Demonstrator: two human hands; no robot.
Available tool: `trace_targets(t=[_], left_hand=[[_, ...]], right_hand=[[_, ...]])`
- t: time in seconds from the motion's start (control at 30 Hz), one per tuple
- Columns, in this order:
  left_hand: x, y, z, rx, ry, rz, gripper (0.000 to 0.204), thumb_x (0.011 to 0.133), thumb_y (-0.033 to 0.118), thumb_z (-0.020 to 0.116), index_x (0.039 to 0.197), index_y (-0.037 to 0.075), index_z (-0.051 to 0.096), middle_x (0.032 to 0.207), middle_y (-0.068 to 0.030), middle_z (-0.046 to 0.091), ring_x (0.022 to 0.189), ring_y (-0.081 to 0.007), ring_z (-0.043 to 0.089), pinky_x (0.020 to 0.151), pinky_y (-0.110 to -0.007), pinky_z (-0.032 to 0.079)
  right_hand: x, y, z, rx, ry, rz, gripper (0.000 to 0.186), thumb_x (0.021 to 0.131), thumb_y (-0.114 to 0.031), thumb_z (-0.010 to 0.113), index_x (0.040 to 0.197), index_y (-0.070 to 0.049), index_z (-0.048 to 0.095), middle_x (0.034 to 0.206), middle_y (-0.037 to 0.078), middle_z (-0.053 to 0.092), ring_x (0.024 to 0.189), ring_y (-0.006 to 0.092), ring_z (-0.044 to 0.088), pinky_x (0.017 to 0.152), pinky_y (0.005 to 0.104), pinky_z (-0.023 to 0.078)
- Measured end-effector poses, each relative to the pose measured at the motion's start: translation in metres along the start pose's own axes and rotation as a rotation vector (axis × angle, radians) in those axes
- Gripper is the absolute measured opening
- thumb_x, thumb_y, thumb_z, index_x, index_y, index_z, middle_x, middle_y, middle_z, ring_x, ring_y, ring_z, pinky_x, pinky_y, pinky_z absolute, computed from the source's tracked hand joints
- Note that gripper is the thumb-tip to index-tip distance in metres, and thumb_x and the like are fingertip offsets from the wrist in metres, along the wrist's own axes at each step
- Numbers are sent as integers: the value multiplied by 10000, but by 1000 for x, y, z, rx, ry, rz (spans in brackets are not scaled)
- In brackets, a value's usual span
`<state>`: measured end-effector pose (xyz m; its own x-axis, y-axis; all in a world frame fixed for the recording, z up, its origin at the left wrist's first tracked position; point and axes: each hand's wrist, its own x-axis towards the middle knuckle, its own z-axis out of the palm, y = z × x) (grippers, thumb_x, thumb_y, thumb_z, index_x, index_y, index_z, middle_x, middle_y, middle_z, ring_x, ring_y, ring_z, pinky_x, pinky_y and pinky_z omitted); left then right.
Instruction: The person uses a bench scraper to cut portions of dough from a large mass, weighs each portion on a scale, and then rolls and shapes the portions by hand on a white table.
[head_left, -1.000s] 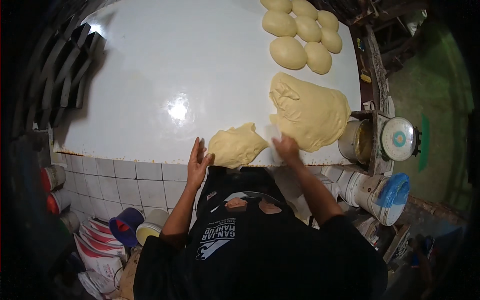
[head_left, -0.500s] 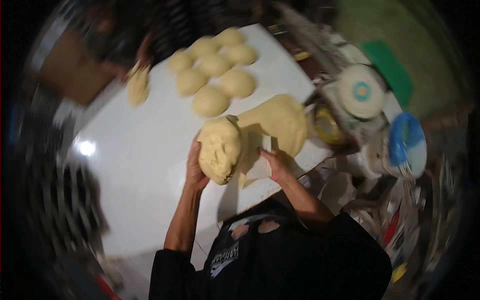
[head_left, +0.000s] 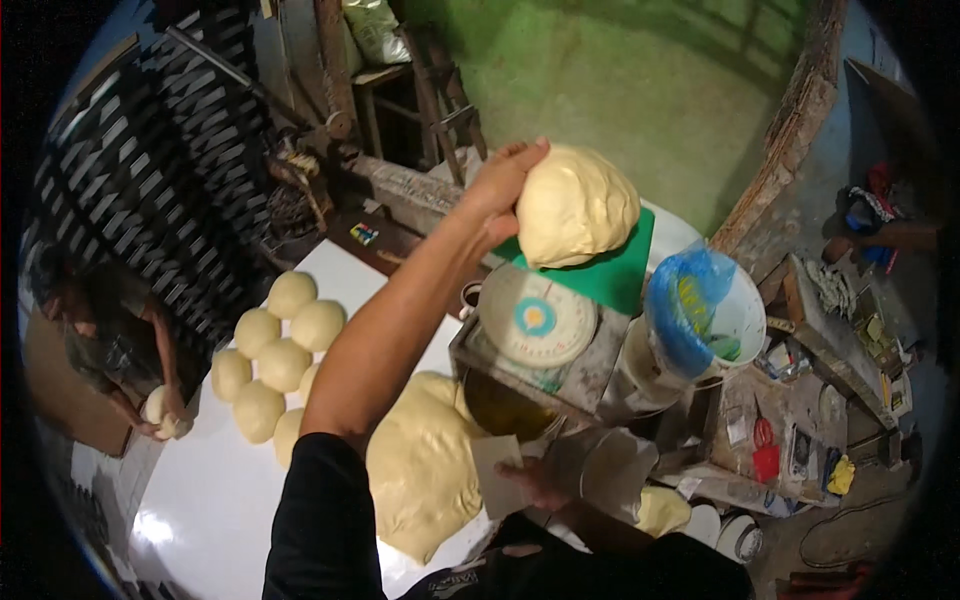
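Observation:
My left hand (head_left: 505, 188) grips the side of a large pale-yellow dough lump (head_left: 578, 207). The lump is over the green board (head_left: 628, 270) on top of a dial scale (head_left: 540, 318); whether its underside touches the board is hidden. My right hand (head_left: 540, 484) is closed on a flat white dough scraper (head_left: 498, 470), low beside the big dough mass (head_left: 425, 480) on the white table. Several round dough balls (head_left: 283, 364) sit in rows on the table, partly behind my left arm.
Beside the scale stands a white bucket (head_left: 738, 310) with a blue plastic bag (head_left: 682, 312) over its rim. At the far left, a co-worker (head_left: 120, 345) holds dough by the white table (head_left: 190, 495). Dark stacked racks (head_left: 160, 150) stand behind. A cluttered wooden bench (head_left: 735, 430) is at right.
My left hand has carried the dough lump from above the table, away and rightward, to over the scale. The view has turned rightward. My right hand still has the scraper.

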<state>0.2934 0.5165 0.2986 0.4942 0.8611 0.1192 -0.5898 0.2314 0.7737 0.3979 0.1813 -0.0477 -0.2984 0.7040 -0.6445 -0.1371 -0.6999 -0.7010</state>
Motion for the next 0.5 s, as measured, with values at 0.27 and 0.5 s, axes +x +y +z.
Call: trace_targets(t=[0.27,0.5], left_hand=[[24,-7,-6,1424,-77,123,746,1025,620,474,1502,47,493,1388,-249,615,1310,-356,580,1096,-414,446],[-192,22,-28,1196,48,288,594,1043,515,525,1393,42,604,1098,-144,723,942,-196,687,782,-312,550]], right_hand=[[13,8,-31,2,9,17,375,974,-325,724,1237,-59,692,1147,59,720,996,177,696,861,362,546],[-35,-3,15,-112,-18,-124,396,989,-350,697,1219,-28,681,1067,47,728,921,150,690,809,329,543]])
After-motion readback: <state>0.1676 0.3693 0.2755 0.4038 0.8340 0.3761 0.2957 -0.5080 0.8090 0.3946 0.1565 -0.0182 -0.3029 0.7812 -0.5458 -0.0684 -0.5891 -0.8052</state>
